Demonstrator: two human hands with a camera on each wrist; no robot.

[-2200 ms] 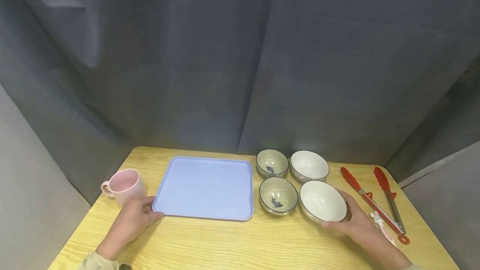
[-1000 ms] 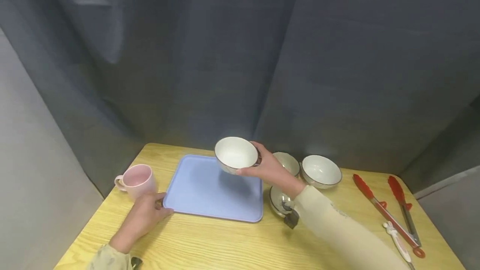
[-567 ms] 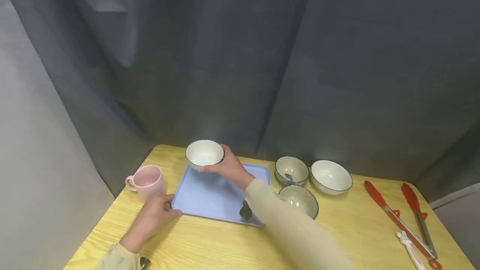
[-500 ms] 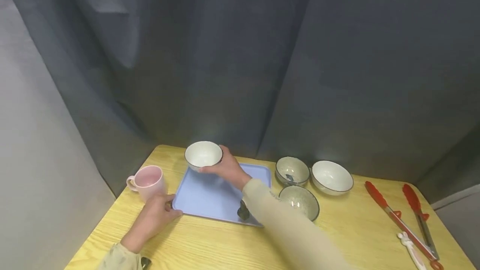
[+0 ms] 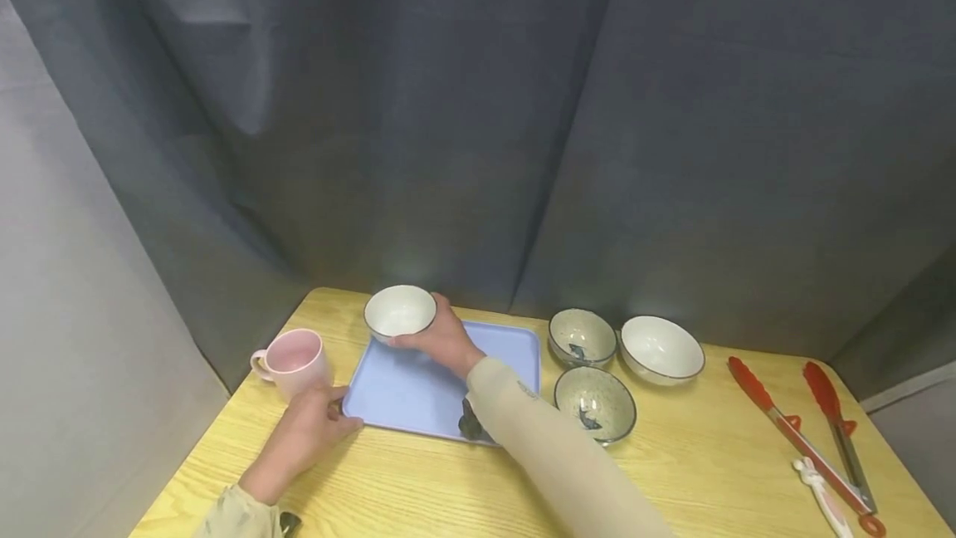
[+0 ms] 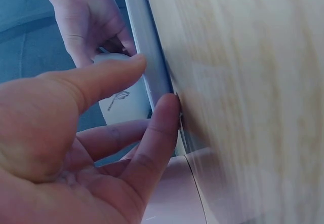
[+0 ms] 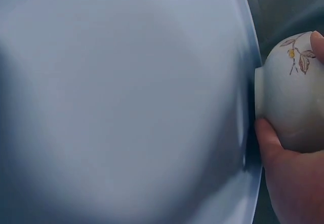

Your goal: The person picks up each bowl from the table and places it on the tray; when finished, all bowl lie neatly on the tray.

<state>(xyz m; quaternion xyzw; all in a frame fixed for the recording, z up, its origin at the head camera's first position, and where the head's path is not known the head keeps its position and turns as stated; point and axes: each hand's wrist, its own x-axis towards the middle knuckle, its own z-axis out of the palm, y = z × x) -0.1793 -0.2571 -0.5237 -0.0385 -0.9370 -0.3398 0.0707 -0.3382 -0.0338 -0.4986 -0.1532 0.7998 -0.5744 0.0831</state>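
A white bowl (image 5: 399,311) with a dark rim is in my right hand (image 5: 443,334), upright at the blue tray's far left corner. Its outside carries a leaf-and-flower pattern, and its foot is close to the tray's edge in the right wrist view, where my thumb lies low on its side. My left hand (image 5: 309,430) holds the near left corner of the tray (image 5: 418,393) between thumb and fingers. From the left wrist, the fingertips (image 6: 167,107) appear right at the tray's side. Beside that hand stands a pink mug (image 5: 297,364), handle pointing left.
Right of the tray are two speckled bowls (image 5: 595,405) with blue fish drawings, and another white bowl (image 5: 660,349). Farther right lie two red-tipped tongs (image 5: 784,430) and a slim utensil with a rabbit-shaped white handle (image 5: 821,492). A grey curtain (image 5: 448,123) hangs behind the table.
My right hand has lifted the nearer white bowl from the group at the right, carried it left over the tray and lowered it at the far left corner. My left hand stays at the tray.
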